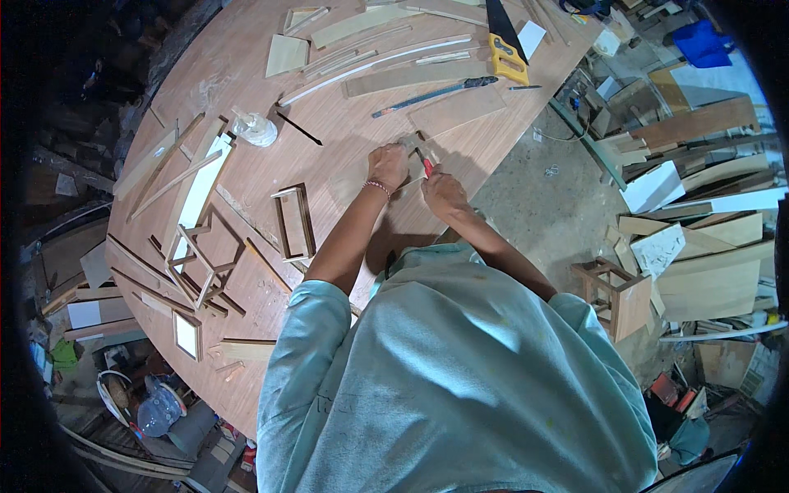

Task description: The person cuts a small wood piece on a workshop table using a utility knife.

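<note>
Close to my body, both hands are at work over the wooden tabletop. My right hand is closed around a slim red-handled tool, its dark tip pointing away from me toward my left fingers. Whether it is a screwdriver or a blade, I cannot tell. My left hand, with a beaded bracelet at the wrist, is closed low over the table; what its fingers hold is hidden. Beyond the fingers sits a small dark-edged piece. A thin flat sheet lies beneath and beside my left hand.
A yellow-handled handsaw, a blue rod-like tool and wood strips lie farther off. Leftward are a white tub, a small rectangular wooden frame and several frame parts. Wood offcuts pile up beyond the table's right edge.
</note>
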Available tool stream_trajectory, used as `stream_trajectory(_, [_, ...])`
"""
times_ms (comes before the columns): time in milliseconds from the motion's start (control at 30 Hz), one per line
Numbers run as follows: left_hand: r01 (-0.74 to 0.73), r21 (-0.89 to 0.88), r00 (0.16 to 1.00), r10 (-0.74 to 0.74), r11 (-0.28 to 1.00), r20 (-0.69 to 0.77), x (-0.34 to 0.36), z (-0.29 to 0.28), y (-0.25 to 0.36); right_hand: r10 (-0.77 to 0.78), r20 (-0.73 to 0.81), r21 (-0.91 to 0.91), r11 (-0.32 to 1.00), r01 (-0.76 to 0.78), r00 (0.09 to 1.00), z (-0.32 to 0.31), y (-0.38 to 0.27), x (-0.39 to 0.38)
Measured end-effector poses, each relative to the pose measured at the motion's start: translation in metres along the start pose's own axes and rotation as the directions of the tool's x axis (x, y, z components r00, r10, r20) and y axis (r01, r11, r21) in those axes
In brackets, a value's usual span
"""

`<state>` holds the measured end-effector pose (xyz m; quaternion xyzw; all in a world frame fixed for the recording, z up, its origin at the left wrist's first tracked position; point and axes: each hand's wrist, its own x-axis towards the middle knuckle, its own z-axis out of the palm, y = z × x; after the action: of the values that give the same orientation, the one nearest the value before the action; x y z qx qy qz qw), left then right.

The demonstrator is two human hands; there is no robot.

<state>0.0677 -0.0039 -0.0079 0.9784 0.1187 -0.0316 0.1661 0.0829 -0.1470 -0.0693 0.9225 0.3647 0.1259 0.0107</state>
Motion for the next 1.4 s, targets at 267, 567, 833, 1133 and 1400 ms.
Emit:
stream_trajectory(267, [-0.021, 0.013, 0.999, 0.022, 1.0, -0.026, -0.006, 0.003, 0.001, 0.175, 0.486, 0.367, 0.848, -0.382, 0.856, -0.05, 0.001, 0.024])
stream_trajectory(567, [0.083, -0.019, 0.996, -0.082, 0.996, 0.02, -0.005, -0.001, 0.008, 0.017, 0.641, 0.294, 0.918, -0.266, 0.767, -0.097, 0.002, 0.051])
stream_trajectory(833, [0.016, 0.091, 0.986, 0.0, 0.996, -0.165, -0.029, 0.022, 0.018, -0.027, 0.635, 0.627, 0.602, -0.494, 0.772, -0.076, 0.033, 0.019])
stream_trajectory(1133, [-0.07, 0.148, 0.94, 0.115, 0.987, -0.322, -0.049, 0.055, 0.025, 0.055, 0.438, 0.605, 0.721, -0.339, 0.897, -0.05, 0.03, -0.009])
stream_trajectory(1400, [-0.062, 0.094, 0.953, 0.087, 0.994, -0.291, -0.032, 0.059, 0.008, 0.062, 0.485, 0.589, 0.714, -0.378, 0.872, -0.055, 0.03, 0.001])
